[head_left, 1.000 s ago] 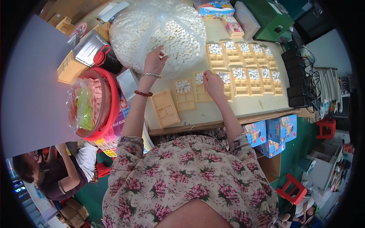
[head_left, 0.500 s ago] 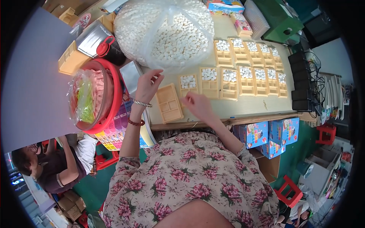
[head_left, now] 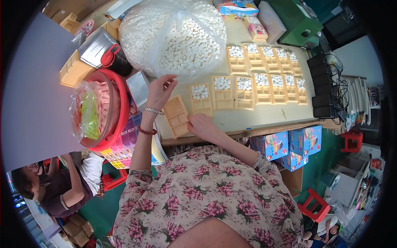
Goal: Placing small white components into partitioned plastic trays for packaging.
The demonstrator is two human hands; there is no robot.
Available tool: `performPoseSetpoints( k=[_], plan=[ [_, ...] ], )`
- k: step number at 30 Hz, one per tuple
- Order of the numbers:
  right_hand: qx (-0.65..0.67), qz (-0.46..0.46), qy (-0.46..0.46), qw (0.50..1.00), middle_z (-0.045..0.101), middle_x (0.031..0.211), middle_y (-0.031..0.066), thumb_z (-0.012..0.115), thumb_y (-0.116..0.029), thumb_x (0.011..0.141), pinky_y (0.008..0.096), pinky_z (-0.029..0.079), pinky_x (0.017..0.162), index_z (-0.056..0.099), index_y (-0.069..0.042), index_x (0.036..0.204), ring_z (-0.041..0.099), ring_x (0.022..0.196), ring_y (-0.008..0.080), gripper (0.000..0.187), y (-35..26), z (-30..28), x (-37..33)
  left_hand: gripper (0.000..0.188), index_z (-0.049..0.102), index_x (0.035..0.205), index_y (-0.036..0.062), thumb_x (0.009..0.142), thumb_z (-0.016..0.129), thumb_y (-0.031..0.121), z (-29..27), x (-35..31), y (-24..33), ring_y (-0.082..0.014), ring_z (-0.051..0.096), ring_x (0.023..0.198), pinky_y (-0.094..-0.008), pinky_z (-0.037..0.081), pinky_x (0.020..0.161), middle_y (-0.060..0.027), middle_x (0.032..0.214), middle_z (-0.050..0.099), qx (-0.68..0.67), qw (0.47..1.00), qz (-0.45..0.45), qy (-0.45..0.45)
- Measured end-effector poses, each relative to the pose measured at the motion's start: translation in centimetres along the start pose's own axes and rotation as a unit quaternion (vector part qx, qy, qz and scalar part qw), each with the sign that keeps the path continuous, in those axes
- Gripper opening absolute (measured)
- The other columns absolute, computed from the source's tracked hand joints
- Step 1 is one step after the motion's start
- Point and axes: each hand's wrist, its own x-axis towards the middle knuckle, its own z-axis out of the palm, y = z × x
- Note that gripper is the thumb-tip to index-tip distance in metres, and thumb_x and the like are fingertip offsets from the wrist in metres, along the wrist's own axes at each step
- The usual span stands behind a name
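Observation:
An empty cream divided tray (head_left: pixel 175 112) lies slightly turned near the table's front edge. My right hand (head_left: pixel 203 126) grips its right edge with bent fingers. My left hand (head_left: pixel 160 91) hovers above the tray's far left corner, beside the big clear bag (head_left: pixel 142 41) of small white cubes. Its fingers are curled in, and whatever they hold is hidden. Just right of the empty tray stands a matching tray (head_left: pixel 202 106) with white cubes (head_left: pixel 200 91) in its far compartment. Further right, two rows of such trays (head_left: pixel 245 98) hold cubes the same way.
On the left are a red basin (head_left: pixel 121 118) with bagged pink and green items, and a dark red-lidded bottle (head_left: pixel 118 60). Black boxes with cables (head_left: pixel 324 84) line the right edge. Blue cartons (head_left: pixel 271 145) stand below the front edge. A seated person (head_left: pixel 62 186) is at lower left.
My right hand has come down and left from the neighbouring cube-filled tray to the empty tray and taken its edge. My left hand keeps its curled pose. The view has shifted slightly.

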Motion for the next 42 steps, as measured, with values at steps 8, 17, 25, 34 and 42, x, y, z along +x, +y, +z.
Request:
performPoseSetpoints(
  k=[8, 17, 25, 34, 42],
  plan=[
    [0.118, 0.048, -0.039, 0.991, 0.059, 0.069, 0.0172, 0.053, -0.019, 0.07, 0.0411, 0.046, 0.062, 0.058, -0.001, 0.073, 0.059, 0.067, 0.0323, 0.019, 1.6, -4.3, 1.0, 0.024, 0.061, 0.099, 0.0018, 0.081, 0.06, 0.017, 0.3, 7.3, -0.6, -0.0084, 0.056, 0.069, -0.0219, 0.045, 0.065, -0.0041, 0.079, 0.062, -0.043, 0.998, 0.016, -0.039],
    [0.233, 0.181, -0.232, 0.927, 0.048, 0.05, 0.0017, 0.055, -0.013, 0.072, 0.0207, 0.033, 0.037, 0.053, -0.002, 0.058, 0.044, 0.041, 0.0073, 0.017, 9.0, -14.8, 9.5, 0.067, 0.05, 0.119, 0.0127, 0.069, 0.061, 0.055, 7.3, 16.2, -2.3, -0.0302, 0.048, 0.108, -0.0383, 0.039, 0.09, -0.0141, 0.118, 0.051, 0.329, 0.938, -0.092, -0.056],
    [0.239, 0.171, -0.194, 0.936, 0.048, 0.049, 0.0013, 0.055, -0.013, 0.072, 0.0212, 0.032, 0.037, 0.049, -0.004, 0.055, 0.043, 0.041, 0.0073, 0.02, 8.9, -15.8, 11.5, 0.046, 0.058, 0.101, 0.0155, 0.064, 0.064, 0.043, 8.2, 17.4, -2.2, -0.0347, 0.049, 0.1, -0.0403, 0.039, 0.087, -0.0174, 0.106, 0.052, 0.199, 0.972, -0.043, -0.118],
    [0.117, 0.099, -0.073, 0.985, 0.052, 0.052, 0.0091, 0.052, -0.012, 0.072, 0.029, 0.041, 0.047, 0.049, 0.001, 0.059, 0.053, 0.048, 0.0143, 0.018, 8.6, -15.0, 10.9, 0.032, 0.064, 0.094, 0.0132, 0.07, 0.063, 0.033, 6.1, 14.0, -0.7, -0.0284, 0.056, 0.088, -0.0345, 0.045, 0.079, -0.0157, 0.093, 0.058, 0.14, 0.984, 0.074, -0.083],
    [-0.019, 0.046, 0.017, 0.999, 0.056, 0.073, 0.0171, 0.049, -0.018, 0.075, 0.0402, 0.041, 0.069, 0.053, 0.001, 0.07, 0.053, 0.076, 0.0322, 0.02, 8.4, -13.7, 11.2, 0.031, 0.06, 0.106, 0.0108, 0.082, 0.058, 0.031, 1.4, 13.0, -1.9, -0.0178, 0.059, 0.081, -0.027, 0.047, 0.073, -0.0113, 0.099, 0.061, 0.032, 0.998, 0.02, 0.056]
  ],
)
